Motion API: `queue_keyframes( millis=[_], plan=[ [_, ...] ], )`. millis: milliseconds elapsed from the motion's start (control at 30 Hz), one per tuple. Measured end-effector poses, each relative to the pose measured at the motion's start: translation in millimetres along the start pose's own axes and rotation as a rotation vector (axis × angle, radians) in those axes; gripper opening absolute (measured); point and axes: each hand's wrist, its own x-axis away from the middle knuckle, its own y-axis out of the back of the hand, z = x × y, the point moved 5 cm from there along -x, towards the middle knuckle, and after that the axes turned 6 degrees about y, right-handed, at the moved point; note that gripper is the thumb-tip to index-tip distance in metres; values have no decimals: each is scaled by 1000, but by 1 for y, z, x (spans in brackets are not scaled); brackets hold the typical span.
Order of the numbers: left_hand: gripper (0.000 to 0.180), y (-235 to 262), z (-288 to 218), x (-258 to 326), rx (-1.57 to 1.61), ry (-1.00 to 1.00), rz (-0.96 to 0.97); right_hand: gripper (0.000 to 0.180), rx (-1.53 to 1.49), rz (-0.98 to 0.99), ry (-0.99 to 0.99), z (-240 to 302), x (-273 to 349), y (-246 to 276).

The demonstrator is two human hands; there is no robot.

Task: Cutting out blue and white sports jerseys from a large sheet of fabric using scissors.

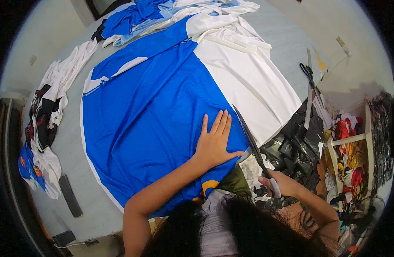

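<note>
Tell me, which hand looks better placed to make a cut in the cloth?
Likely the right hand: it grips the scissors, which lie near where blue cloth meets white cloth. The left hand is spread flat on the blue cloth, with no tool.

Matt cloth (154, 103), metal scissors (254, 146), glossy plastic sheeting (294, 147)

Count: one left hand (212, 147), one right hand (283, 183), two pairs of scissors (257, 155), one blue-and-white cloth (158, 107), one metal strip (308, 109), one table (98, 218), one rack (349, 139). Heaped garments (132, 19) overlap and cannot be reliably counted.
</note>
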Motion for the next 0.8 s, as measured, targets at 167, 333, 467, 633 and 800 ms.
queue_keyframes(
  millis=[167, 333, 467, 633, 800],
  plan=[
    [102, 1, -1, 3, -1, -11, 2, 53, 25, -51, 47, 7, 2, -4],
    [102, 3, -2, 7, 17, -19, 2, 54, 128, -56, 86, 2, 3, -3],
    [101, 3, -4, 10, 44, -23, 13, 55, 134, -14, -18, 14, 1, 3],
    [99, 6, -7, 13, 60, -34, 9, 55, 135, -28, -18, 22, -8, 7],
    [98, 7, -10, 16, 59, -39, 23, 53, 180, -81, 43, 27, -11, 5]
  ],
)
